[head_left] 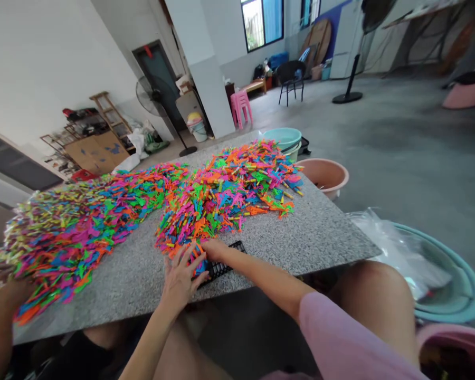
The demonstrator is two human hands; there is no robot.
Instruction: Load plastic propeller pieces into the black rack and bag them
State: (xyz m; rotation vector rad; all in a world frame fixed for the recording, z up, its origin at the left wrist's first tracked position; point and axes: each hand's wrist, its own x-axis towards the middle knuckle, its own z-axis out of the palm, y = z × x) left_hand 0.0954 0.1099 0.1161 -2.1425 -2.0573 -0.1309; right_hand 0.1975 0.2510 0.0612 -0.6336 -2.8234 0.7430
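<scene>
My left hand [182,272] curves over a small bunch of bright plastic pieces [200,264], blue and orange, at the left end of a black grid tray [221,268]. Its fingers wrap the bunch from the near left side. Just beyond it, my right hand [214,249] reaches in across the tray, touching or close to the same bunch; its fingertips are hidden. The tray lies near the table's front edge. Against my hands rises a heap of small plastic pieces [221,195] in pink, orange, green and blue, some with yellow ends.
A second long heap of pieces [91,221] covers the speckled table's [301,227] left side, where another person's hand [8,285] is. Beyond the right edge stand a brown basin [328,177] and a turquoise basin [283,137]. Plastic bags [404,253] lie in a tub at right.
</scene>
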